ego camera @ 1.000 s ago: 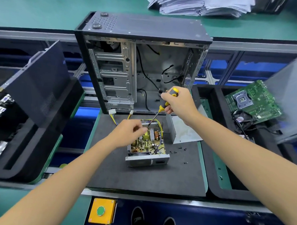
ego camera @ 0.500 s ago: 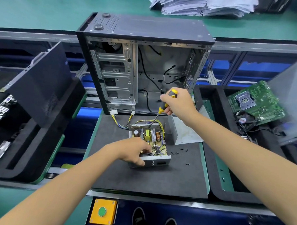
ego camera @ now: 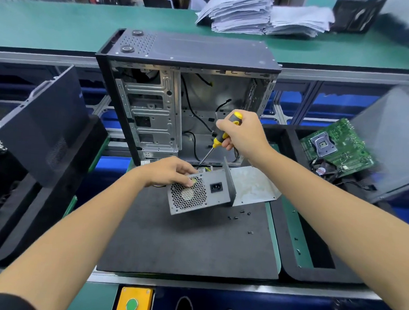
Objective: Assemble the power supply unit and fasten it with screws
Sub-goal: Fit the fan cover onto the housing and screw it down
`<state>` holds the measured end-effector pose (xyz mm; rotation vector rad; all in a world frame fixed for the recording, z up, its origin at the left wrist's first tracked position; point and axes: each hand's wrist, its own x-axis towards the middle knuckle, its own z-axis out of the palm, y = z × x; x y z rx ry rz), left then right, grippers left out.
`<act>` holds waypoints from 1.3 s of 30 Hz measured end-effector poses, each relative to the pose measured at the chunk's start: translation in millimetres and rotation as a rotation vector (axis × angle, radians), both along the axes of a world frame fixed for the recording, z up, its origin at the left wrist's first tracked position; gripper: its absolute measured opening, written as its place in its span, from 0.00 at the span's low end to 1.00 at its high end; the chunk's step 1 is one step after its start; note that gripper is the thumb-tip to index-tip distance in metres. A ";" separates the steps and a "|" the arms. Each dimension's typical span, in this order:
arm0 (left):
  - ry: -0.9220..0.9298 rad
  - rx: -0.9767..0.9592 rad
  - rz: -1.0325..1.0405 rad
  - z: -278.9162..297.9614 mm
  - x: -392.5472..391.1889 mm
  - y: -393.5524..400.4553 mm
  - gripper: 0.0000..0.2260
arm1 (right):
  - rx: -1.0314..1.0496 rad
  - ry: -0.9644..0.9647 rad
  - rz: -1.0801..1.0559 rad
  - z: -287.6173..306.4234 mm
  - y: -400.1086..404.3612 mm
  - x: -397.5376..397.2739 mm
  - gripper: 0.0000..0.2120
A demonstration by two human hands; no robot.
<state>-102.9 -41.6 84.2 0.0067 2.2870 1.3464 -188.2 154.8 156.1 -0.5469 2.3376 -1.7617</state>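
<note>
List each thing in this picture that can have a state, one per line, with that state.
power supply unit: tipped up, fan grille facing the camera
left hand: gripping the unit's top edge
right hand: gripping the screwdriver
screwdriver: tip down behind the unit
computer case: upright, side open
metal cover: off, lying beside the unit
screws: loose on the mat

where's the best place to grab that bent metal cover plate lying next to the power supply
Take the cover plate by its upright flange, the bent edge standing beside the power supply unit. Come from above and pinch the flange's top edge. The wide panel lies flat on the foam mat, so its edges give fingers little purchase, while the raised flange is thin and exposed. The right hand holds the screwdriver.
</note>
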 end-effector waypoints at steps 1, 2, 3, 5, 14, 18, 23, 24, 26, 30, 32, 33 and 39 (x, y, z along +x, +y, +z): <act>-0.007 0.025 0.043 0.1 -1.4 -2.4 0.11 | 0.002 0.016 0.001 1.8 -0.7 0.0 0.10; -0.007 0.036 0.077 -0.9 -2.9 -4.3 0.10 | 0.010 0.032 0.005 2.9 -1.4 0.4 0.10; -0.004 0.030 0.089 -1.1 -4.8 -5.3 0.10 | 0.022 0.051 0.009 3.5 -2.0 0.7 0.10; 0.009 -0.005 0.073 -1.4 -10.5 -6.8 0.09 | 0.049 0.090 0.015 2.8 -3.8 2.0 0.10; 0.101 -0.020 0.011 0.6 -19.6 -14.1 0.12 | 0.118 0.342 0.049 4.2 -19.8 4.6 0.11; 0.089 0.015 0.018 -1.0 -24.2 -17.5 0.14 | 0.135 0.411 0.061 3.3 -22.9 4.6 0.11; 0.085 0.005 0.018 -2.1 -29.0 -18.5 0.12 | 0.144 0.408 0.064 -1.9 -25.7 1.2 0.11; 0.085 0.007 0.023 -2.5 -30.0 -19.0 0.12 | 0.145 0.409 0.067 -3.0 -26.4 0.9 0.11; 0.088 0.003 0.032 -3.3 -32.3 -19.7 0.12 | 0.152 0.425 0.068 -5.1 -27.7 0.5 0.11; 0.073 0.054 0.047 -4.4 -35.4 -20.2 0.12 | 0.148 0.427 0.082 -6.2 -29.4 -1.7 0.10; 0.045 0.097 0.046 -4.5 -36.7 -21.2 0.12 | 0.170 0.436 0.106 -6.2 -29.3 -3.0 0.10; 0.036 0.111 0.040 -4.4 -37.1 -21.8 0.13 | 0.182 0.444 0.124 -5.9 -28.7 -3.5 0.09; 0.017 0.143 0.019 -6.6 -42.2 -24.3 0.15 | 0.249 0.473 0.247 -0.4 -24.2 -6.1 0.08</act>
